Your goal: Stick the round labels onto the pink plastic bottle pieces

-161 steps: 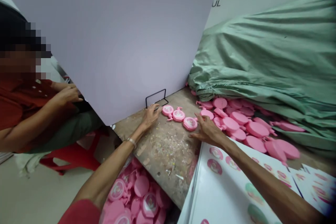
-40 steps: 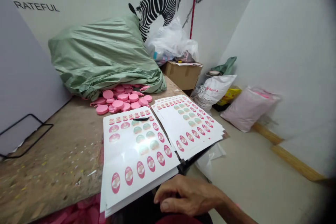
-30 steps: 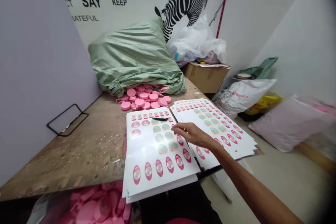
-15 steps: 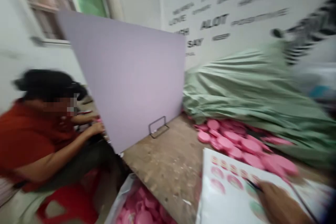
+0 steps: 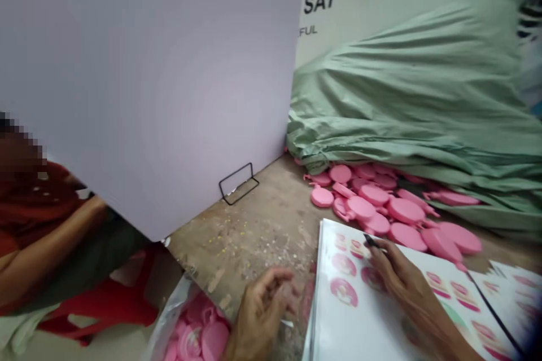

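Observation:
My right hand (image 5: 396,271) is closed around a black pointed tool (image 5: 370,240), its kind too small to make out. It rests over a stack of white sticker sheets (image 5: 359,327) printed with round pink stickers (image 5: 344,291) and smaller pink-and-red ones. My left hand (image 5: 260,316) hovers over the worktable just left of the sheets, fingers loosely curved and apart, with nothing plain between them. Beyond the sheets lies a heap of pink round cases with small loops (image 5: 375,203).
A pale lilac panel (image 5: 169,96) stands upright on a black wire foot (image 5: 239,183) on the worn brown worktable (image 5: 220,248). Green cloth (image 5: 402,101) drapes behind the pink cases. Below left sit a bag of pink cases (image 5: 199,333), a red stool (image 5: 105,304) and a co-worker (image 5: 42,225).
The view has swung downward and closer to the table. My left hand has come into view beside the sheets. My right hand has moved left and up across the top sheet with the tool.

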The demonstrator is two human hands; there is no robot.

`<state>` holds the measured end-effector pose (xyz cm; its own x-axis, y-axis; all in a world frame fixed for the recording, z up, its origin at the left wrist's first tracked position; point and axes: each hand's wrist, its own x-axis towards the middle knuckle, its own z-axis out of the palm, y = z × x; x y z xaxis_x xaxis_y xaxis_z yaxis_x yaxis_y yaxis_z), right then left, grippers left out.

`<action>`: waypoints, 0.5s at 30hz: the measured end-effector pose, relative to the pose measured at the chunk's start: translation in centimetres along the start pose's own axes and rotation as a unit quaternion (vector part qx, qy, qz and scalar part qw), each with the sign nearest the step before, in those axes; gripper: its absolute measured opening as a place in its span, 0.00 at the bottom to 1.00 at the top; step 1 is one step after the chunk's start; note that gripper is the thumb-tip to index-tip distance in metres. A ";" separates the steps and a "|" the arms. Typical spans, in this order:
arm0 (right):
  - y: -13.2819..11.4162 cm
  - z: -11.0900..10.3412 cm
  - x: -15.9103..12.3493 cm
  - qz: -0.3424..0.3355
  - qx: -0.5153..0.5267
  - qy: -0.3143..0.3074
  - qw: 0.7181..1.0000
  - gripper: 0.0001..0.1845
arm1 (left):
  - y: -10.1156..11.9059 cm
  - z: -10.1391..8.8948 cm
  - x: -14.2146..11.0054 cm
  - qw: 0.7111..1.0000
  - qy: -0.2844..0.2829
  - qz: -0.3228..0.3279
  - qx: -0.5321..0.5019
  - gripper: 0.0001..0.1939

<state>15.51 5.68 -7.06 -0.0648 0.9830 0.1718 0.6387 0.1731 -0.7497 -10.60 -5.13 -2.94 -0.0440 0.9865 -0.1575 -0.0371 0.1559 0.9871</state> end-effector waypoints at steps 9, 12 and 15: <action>-2.3 -0.7 11.1 0.082 -0.226 0.033 0.970 0.24 | 2.2 8.0 18.2 0.938 0.074 0.077 0.331 0.21; -2.6 -0.3 12.8 0.078 -0.237 0.028 0.968 0.27 | 2.3 9.9 21.4 0.924 0.060 0.063 0.372 0.30; -2.9 0.1 13.1 0.047 -0.226 0.011 0.973 0.23 | 1.7 10.8 22.8 0.913 0.021 0.058 0.402 0.32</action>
<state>12.76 18.07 -2.71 0.0231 0.9907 0.1340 0.9131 0.0337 -0.4064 -0.93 18.19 -4.51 -0.0408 0.9985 -0.0353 0.7151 0.0538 0.6970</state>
